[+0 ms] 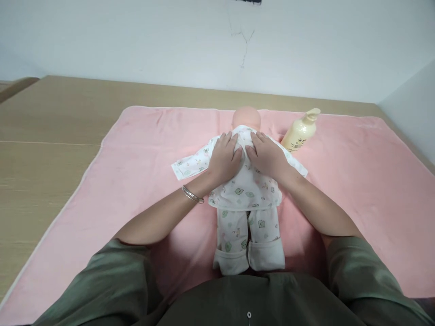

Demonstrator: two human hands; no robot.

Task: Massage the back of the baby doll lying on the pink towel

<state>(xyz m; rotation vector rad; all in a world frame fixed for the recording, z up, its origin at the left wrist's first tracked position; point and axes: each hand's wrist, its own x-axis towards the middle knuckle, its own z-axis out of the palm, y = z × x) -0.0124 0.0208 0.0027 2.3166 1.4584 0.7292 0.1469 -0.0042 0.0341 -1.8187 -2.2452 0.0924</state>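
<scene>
A baby doll (246,118) in white printed clothes (249,190) lies lengthwise on a pink blanket (142,158), head away from me, feet toward my body. My left hand (224,157) lies flat on the doll's upper torso, fingers stretched toward the head. My right hand (267,155) rests flat beside it on the same spot, fingers extended. The thumbs nearly meet in the middle. A silver bangle (192,194) circles my left wrist. Neither hand holds anything.
A cream lotion bottle with a pump top (301,131) lies tilted on the blanket just right of the doll's shoulder. The blanket covers a light wooden table (44,145). A white wall (204,40) stands behind.
</scene>
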